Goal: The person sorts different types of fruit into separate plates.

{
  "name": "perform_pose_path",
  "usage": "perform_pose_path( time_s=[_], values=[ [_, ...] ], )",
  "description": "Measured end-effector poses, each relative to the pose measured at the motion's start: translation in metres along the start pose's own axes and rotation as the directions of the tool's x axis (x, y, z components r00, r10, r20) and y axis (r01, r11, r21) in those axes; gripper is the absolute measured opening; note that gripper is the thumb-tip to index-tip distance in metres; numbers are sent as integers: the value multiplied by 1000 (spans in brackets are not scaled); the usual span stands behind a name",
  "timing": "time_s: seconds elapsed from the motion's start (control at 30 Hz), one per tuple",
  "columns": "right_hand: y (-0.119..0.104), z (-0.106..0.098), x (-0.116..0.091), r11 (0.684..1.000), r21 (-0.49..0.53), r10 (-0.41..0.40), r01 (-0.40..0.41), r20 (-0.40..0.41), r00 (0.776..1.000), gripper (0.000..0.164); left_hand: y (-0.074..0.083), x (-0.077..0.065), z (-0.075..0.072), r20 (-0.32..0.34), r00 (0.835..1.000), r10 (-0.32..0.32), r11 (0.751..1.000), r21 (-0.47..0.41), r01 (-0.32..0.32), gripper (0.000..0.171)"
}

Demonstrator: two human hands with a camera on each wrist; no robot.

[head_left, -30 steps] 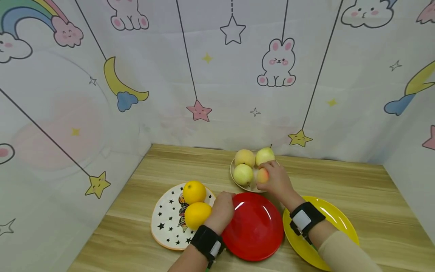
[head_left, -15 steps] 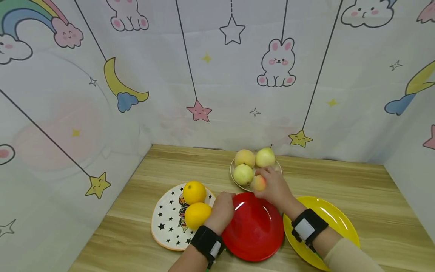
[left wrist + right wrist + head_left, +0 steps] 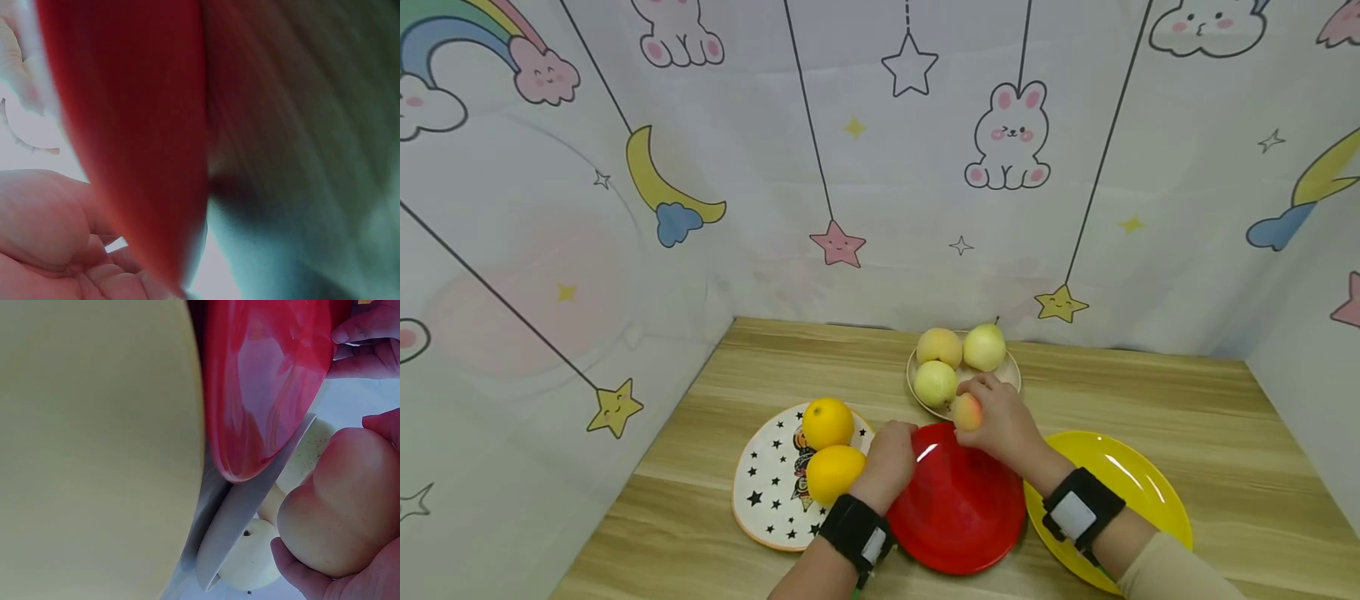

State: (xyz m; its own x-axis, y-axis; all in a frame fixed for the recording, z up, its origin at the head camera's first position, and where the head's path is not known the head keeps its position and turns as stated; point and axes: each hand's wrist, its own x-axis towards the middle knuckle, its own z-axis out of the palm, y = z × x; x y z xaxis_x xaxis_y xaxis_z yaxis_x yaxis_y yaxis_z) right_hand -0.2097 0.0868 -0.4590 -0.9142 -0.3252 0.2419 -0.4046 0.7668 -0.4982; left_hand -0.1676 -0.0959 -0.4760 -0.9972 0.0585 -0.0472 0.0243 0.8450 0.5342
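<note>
My right hand (image 3: 1000, 423) holds a peach (image 3: 967, 412) just in front of the fruit bowl, above the back rim of the red plate. In the right wrist view the peach (image 3: 350, 500) shows its crease, with the thumb and fingers on either side of it. My left hand (image 3: 891, 462) pinches the left edge of the red plate (image 3: 962, 517); the right wrist view shows its fingers (image 3: 369, 328) at that rim. Behind the right hand, the shallow bowl (image 3: 1011, 383) bears two pears (image 3: 936, 383) and another peach (image 3: 939, 347).
Left of the red plate lies a white star-patterned plate (image 3: 760, 500) with two orange-yellow citrus fruits (image 3: 828, 424). A yellow plate (image 3: 1150, 500) sits on the right, partly under the right forearm. Printed cloth walls (image 3: 880, 167) enclose the wooden table (image 3: 805, 358).
The right hand has drawn the peach out of the bowl, toward me and slightly left, to the red plate's back rim. The left hand stays at the plate's edge.
</note>
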Motion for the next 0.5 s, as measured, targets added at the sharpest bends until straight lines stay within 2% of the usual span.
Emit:
perform_pose_path(
  time_s=[0.13,0.3,0.5],
  values=[
    [-3,1,-2,1000,12,-3,3,5,1000,48,0,0,0,18,1000,-15,1000,-20,15,29],
    [-7,2,-5,1000,10,23,-24,52,998,50,-1,1,1,18,1000,-10,1000,-5,10,28],
    [-13,4,-11,1000,1,26,-26,73,997,50,-2,2,3,37,999,-32,999,10,32,27]
  ],
)
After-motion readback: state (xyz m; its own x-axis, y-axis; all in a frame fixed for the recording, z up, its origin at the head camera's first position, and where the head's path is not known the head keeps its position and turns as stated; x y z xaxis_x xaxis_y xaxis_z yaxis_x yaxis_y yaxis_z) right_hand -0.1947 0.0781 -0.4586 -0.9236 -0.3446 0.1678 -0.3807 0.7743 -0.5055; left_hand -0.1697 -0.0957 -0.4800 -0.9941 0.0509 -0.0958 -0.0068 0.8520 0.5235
